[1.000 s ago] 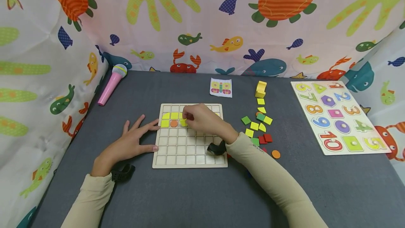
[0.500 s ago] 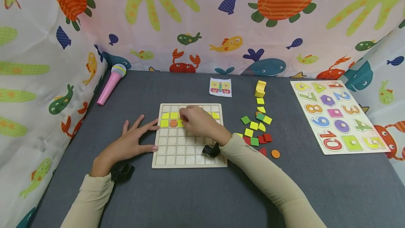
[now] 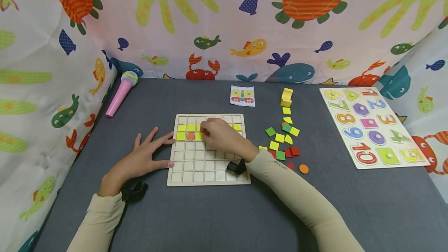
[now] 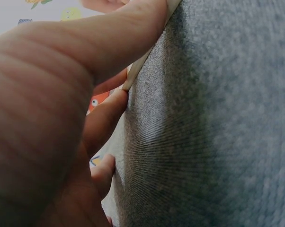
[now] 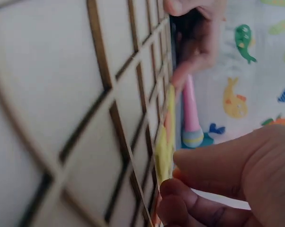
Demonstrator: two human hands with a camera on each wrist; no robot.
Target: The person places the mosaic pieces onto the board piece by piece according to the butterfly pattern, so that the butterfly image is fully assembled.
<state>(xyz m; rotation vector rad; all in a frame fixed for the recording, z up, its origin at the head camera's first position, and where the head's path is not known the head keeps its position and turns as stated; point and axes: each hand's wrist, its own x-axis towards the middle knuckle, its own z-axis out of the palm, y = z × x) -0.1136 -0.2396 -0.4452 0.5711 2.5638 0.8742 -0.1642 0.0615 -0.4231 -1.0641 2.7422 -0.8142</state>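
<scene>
Left hand (image 3: 141, 158) spreads against the board (image 3: 199, 166); right hand (image 3: 223, 136) seemingly pinches a yellow tile (image 5: 163, 153).

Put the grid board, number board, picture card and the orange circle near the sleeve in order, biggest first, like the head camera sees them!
1. Grid board and number board: they look about alike, so I can't rank them.
2. Picture card.
3. Orange circle, the smallest.

You've got a grey fabric-covered tabletop (image 3: 196, 221), white sea-creature-print curtain (image 3: 224, 22) behind it and along both sides.
</scene>
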